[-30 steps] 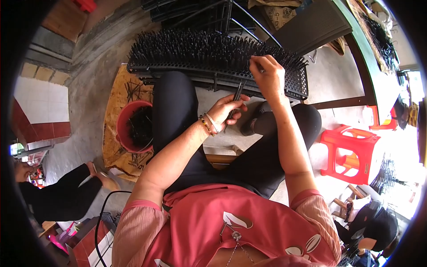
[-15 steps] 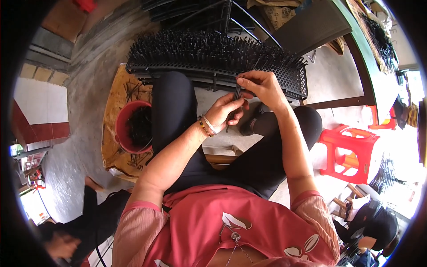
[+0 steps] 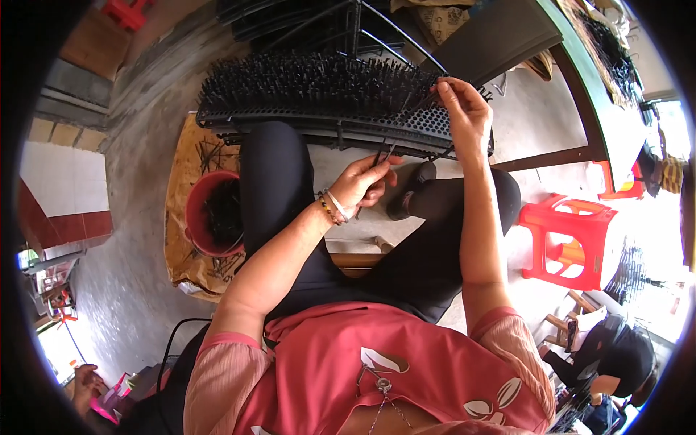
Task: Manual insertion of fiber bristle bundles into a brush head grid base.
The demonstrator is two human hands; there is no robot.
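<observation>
Head view: clamps thin black rods (image 3: 380, 152) in the left hand (image 3: 365, 184); holds the right hand (image 3: 467, 112) over the perforated black rack (image 3: 438, 127), cannot tell whether pinching one. Has upright black pieces (image 3: 297, 83) crowding it, left knee (image 3: 275, 148) overlapping its edge, red bucket (image 3: 194, 217) leftward, red stool (image 3: 540, 215) rightward.

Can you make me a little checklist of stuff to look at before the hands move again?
1. Left hand has sticks: ok, thin black ones poke up from its fingers.
2. Right hand is at the rack: ok, its fingertips are by the right end.
3. Right hand has a stick: cannot tell, dark sticks behind its fingertips blend in.
4. Rack has bare holes: ok, they show along the front on the right.
5. Bucket is out of the hands' way: ok, it stands left of the left knee.
</observation>
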